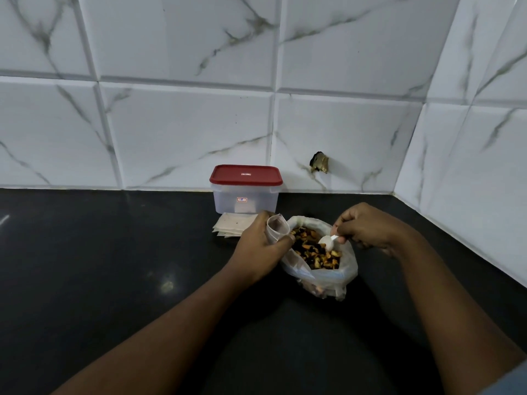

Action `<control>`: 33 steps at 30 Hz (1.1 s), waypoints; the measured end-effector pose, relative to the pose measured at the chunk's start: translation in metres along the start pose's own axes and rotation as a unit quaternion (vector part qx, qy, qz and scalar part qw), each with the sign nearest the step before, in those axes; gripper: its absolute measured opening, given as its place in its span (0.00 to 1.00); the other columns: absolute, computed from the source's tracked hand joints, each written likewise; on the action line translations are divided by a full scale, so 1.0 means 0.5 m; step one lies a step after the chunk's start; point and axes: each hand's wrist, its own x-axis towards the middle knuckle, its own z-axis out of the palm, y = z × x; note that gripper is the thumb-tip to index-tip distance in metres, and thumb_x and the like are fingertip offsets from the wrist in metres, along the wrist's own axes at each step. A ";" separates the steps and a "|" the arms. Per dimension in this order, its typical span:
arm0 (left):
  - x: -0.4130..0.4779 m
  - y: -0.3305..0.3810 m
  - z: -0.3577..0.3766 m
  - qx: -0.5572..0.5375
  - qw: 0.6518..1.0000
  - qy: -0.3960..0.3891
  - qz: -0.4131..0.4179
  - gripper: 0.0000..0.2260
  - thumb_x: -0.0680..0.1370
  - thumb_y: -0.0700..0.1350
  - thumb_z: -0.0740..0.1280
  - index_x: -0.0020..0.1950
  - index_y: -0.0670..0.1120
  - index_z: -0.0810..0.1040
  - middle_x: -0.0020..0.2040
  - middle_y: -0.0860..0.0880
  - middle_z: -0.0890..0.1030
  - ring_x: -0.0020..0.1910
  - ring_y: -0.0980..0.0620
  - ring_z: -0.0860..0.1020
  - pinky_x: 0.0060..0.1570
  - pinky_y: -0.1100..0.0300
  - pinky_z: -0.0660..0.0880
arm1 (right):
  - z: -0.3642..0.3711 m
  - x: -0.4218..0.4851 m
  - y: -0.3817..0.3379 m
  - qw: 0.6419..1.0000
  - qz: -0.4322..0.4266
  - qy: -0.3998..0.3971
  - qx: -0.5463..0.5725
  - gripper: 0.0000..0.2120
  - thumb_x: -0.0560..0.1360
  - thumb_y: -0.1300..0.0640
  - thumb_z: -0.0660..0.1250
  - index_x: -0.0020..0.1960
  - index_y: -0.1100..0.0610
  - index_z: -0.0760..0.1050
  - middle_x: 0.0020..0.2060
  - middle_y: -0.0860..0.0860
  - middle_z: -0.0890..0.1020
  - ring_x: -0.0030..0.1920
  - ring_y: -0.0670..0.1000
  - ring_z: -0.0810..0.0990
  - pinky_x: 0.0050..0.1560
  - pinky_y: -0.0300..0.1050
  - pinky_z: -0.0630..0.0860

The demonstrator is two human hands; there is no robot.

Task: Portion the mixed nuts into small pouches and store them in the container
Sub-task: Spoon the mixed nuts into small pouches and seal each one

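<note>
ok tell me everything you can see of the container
The container is a squarish tub of translucent plastic with a red lid pressed on. A small label sits on its front, another mark on the lid. Nothing shows inside. It stands upright on the black counter, close to the tiled wall. A stack of flat pouches lies at its foot, perhaps touching.

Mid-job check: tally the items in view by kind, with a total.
container with red lid: 1
bag of mixed nuts: 1
white spoon: 1
held pouch: 1
stack of spare pouches: 1 (number in it unclear)
Total: 5
</note>
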 end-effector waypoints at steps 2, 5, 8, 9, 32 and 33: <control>0.000 0.001 0.001 0.004 1.000 0.003 0.003 0.14 0.79 0.48 0.73 0.63 0.56 0.74 0.55 0.57 0.80 0.52 0.61 0.80 0.47 0.66 0.77 | 0.007 0.012 0.012 0.998 0.025 0.008 0.057 0.07 0.78 0.70 0.66 0.48 0.68 0.84 0.32 0.58 0.83 0.26 0.45 0.68 0.24 0.36 0.62; 0.000 0.001 0.001 -0.001 1.000 0.002 0.001 0.15 0.80 0.48 0.73 0.63 0.55 0.74 0.55 0.56 0.80 0.53 0.60 0.80 0.49 0.65 0.78 | 0.006 0.025 0.027 0.990 0.051 0.015 0.133 0.07 0.78 0.70 0.66 0.49 0.70 0.83 0.33 0.59 0.82 0.27 0.45 0.68 0.23 0.35 0.61; 0.001 -0.001 0.001 0.002 1.000 0.000 0.002 0.15 0.79 0.48 0.73 0.64 0.55 0.74 0.56 0.56 0.80 0.54 0.59 0.80 0.49 0.65 0.77 | 0.010 0.034 0.034 0.977 0.060 0.021 0.206 0.07 0.78 0.72 0.65 0.49 0.70 0.82 0.34 0.59 0.82 0.27 0.44 0.68 0.22 0.34 0.61; 0.001 -0.001 0.001 0.004 1.000 0.001 0.003 0.15 0.79 0.49 0.73 0.64 0.55 0.74 0.56 0.56 0.80 0.54 0.59 0.80 0.48 0.65 0.76 | 0.010 0.035 0.035 0.974 0.059 0.017 0.218 0.07 0.78 0.73 0.65 0.49 0.71 0.82 0.34 0.59 0.82 0.27 0.44 0.68 0.22 0.34 0.61; 0.004 -0.011 0.004 -0.019 1.000 0.014 0.017 0.12 0.78 0.48 0.74 0.57 0.55 0.75 0.52 0.54 0.82 0.50 0.59 0.81 0.47 0.62 0.78 | 0.082 -0.045 -0.083 0.972 -0.229 -0.044 0.030 0.06 0.77 0.61 0.75 0.52 0.52 0.87 0.48 0.51 0.88 0.51 0.48 0.86 0.56 0.44 0.81; 0.005 -0.012 0.004 -0.024 1.000 0.015 0.014 0.12 0.78 0.48 0.75 0.57 0.56 0.75 0.52 0.53 0.81 0.50 0.57 0.81 0.47 0.61 0.79 | 0.082 -0.046 -0.084 0.970 -0.238 -0.043 0.018 0.07 0.77 0.61 0.75 0.51 0.52 0.88 0.48 0.49 0.88 0.53 0.47 0.86 0.59 0.45 0.80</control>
